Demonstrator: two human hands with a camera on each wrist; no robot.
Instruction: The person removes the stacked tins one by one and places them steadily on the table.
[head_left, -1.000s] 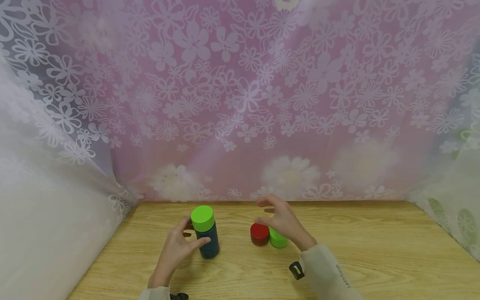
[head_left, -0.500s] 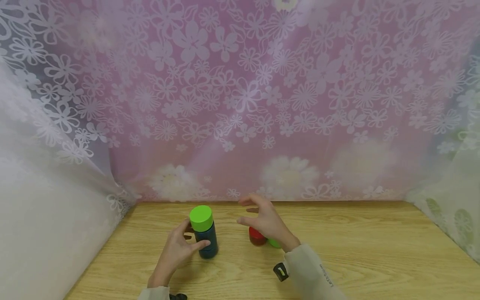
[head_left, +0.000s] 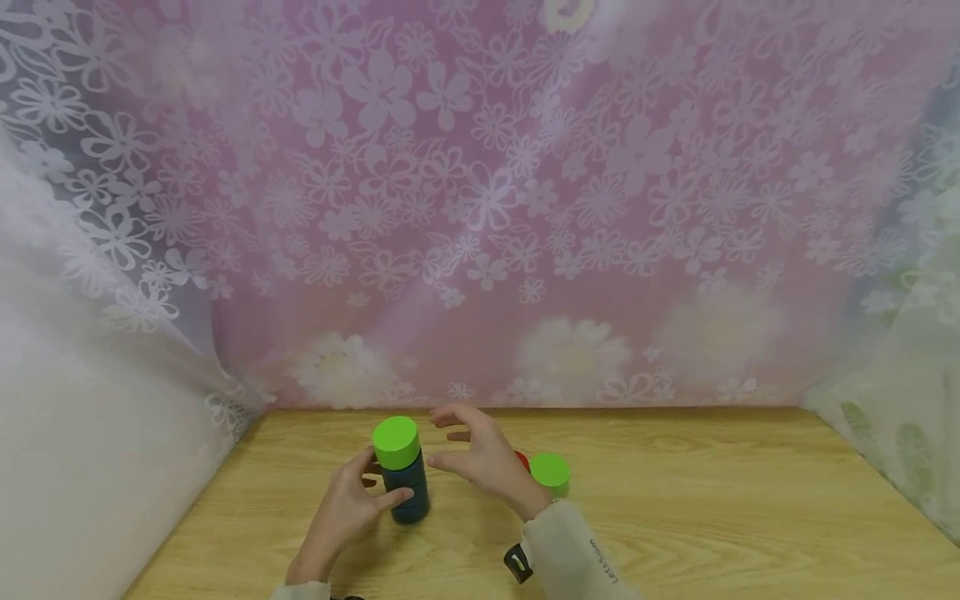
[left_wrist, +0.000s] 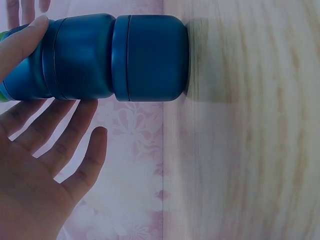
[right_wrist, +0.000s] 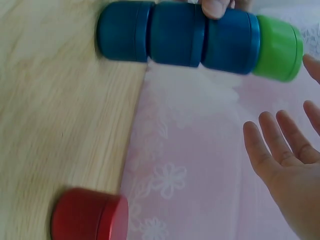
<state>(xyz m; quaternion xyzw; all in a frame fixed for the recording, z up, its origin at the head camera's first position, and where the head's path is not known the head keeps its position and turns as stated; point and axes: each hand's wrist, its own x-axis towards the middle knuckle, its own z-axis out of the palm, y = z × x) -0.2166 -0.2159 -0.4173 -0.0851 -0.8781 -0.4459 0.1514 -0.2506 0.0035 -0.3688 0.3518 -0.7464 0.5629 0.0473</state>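
Observation:
A stack of three blue round tins (right_wrist: 175, 34) stands upright on the table, with a bright green round tin (head_left: 397, 443) on top. My left hand (head_left: 341, 514) holds the stack at its upper part, thumb on one side and fingers on the other. In the left wrist view the little finger lies off the blue surface. Just right of the green top is my right hand (head_left: 483, 457), its fingers spread and nothing held; a gap parts them from the stack in the right wrist view. That hand partly hides a red round tin (right_wrist: 87, 215) in the head view.
A second green tin (head_left: 551, 475) sits beside the red one, behind my right wrist. The wood-grain table (head_left: 697, 508) meets a pink flowered cloth (head_left: 450, 350) at its back edge. Pale cloths hang at the left and right sides.
My right hand has moved left from above the red and green tins to beside the stack. The left hand stays at the stack, which still stands in place.

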